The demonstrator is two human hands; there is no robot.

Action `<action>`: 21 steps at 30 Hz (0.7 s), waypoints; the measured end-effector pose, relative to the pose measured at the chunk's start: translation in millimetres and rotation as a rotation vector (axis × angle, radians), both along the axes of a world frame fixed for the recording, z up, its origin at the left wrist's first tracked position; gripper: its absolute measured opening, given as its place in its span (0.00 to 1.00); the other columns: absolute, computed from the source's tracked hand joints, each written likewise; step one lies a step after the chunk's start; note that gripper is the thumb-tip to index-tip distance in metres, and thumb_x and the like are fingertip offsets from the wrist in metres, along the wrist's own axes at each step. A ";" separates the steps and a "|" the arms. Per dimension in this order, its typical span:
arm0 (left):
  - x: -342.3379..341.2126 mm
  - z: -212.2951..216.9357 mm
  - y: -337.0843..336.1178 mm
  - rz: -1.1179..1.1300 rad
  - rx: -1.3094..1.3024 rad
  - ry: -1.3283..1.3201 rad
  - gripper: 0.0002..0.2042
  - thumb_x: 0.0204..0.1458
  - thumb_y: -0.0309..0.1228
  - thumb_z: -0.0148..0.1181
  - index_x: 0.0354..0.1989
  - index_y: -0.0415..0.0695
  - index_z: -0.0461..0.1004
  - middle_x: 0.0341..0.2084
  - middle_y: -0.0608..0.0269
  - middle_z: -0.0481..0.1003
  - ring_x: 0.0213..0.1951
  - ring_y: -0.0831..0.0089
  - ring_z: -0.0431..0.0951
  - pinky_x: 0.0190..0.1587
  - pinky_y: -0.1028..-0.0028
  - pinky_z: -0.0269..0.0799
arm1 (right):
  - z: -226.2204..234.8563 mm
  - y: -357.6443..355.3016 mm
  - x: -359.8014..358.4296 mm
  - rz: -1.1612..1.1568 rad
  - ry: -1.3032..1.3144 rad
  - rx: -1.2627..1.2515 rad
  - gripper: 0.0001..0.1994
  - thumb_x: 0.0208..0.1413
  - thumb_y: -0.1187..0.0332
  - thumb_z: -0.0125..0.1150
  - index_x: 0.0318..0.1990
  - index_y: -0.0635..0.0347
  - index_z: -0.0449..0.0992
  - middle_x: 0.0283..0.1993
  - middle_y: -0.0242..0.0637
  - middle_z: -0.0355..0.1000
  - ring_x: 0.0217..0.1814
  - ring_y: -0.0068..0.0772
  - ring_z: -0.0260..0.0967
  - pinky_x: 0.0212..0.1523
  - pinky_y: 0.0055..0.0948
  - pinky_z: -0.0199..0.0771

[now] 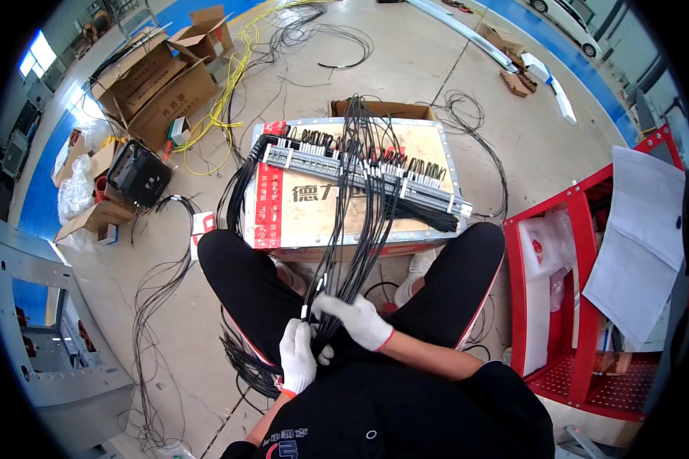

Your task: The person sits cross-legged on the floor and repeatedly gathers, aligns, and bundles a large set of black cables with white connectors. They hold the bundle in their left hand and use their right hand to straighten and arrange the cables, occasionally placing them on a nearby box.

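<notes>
Both my hands wear white gloves and meet over my lap at a bundle of black wires point(357, 264). My left hand point(297, 356) is closed round the wires, just below a small white sleeve on them. Beside it, slightly higher and to the right, my right hand point(357, 320) has its fingers curled on the same bundle. From there the wires run up to a long grey terminal strip point(325, 168), lying aslant on a wooden case point(306, 222) with metal edges and red tape. Short black wires with white tags line the strip's far side.
Loose black wires point(157, 306) trail over the floor at left. Cardboard boxes point(161, 92), yellow cable point(226, 107) and a black box point(139, 174) lie far left. At right stands a red rack point(582, 283) with white paper point(637, 237) over it. A grey metal cabinet point(53, 336) is at lower left.
</notes>
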State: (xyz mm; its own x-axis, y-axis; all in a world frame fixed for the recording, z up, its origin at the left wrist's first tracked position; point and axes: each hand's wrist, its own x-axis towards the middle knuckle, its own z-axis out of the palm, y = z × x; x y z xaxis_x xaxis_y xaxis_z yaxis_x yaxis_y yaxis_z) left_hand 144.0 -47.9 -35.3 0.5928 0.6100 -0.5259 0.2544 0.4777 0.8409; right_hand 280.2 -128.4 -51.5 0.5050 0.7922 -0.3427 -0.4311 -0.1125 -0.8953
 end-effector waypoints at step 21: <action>3.5 3.7 3.0 -0.073 0.092 0.124 0.10 0.67 0.33 0.43 0.37 0.39 0.64 0.15 0.61 0.70 0.10 0.78 0.65 0.14 0.76 0.59 | -63.8 15.0 1.5 0.156 0.705 0.383 0.17 0.65 0.55 0.55 0.48 0.60 0.76 0.40 0.31 0.76 0.37 0.19 0.72 0.39 0.18 0.73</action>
